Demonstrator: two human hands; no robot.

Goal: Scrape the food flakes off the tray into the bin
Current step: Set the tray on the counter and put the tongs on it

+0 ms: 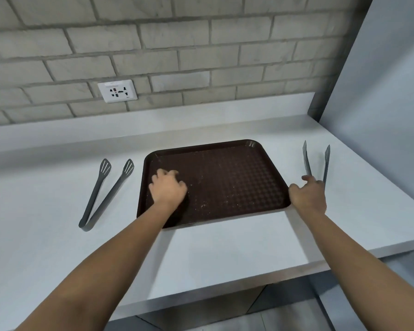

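Sitting square in the middle of the white counter [58, 235], the brown tray [237, 177] has its long axis running from nine o'clock to three o'clock, skewed a touch so the right end sits farther back. Its near long edge lies well back from the counter's front lip, with a bare strip of white between them. Pale food flakes [202, 206] are scattered over the textured floor, thickest toward the near middle.

Left hand [168, 187] is down on the tray's left part, knuckles up and fingers curled under with the tips on the surface; whether it pinches any flakes, I cannot tell. Right hand [308, 194] sits at the tray's near right corner, at four o'clock from centre, thumb toward the rim, fingers bent loosely against the handle end of the right tongs [305, 158]. A firm grip there is not clear.

Those tongs lie just beside the tray's right edge, tips toward twelve o'clock, arms spread. The left tongs [105, 194] lie at nine o'clock, apart from the tray, hinge near, slotted tips pointing to one o'clock. Behind, at twelve, the counter meets a grey brick wall [201, 44] bearing a white socket [117, 91]; at three o'clock a pale side panel [380, 91] closes it in.
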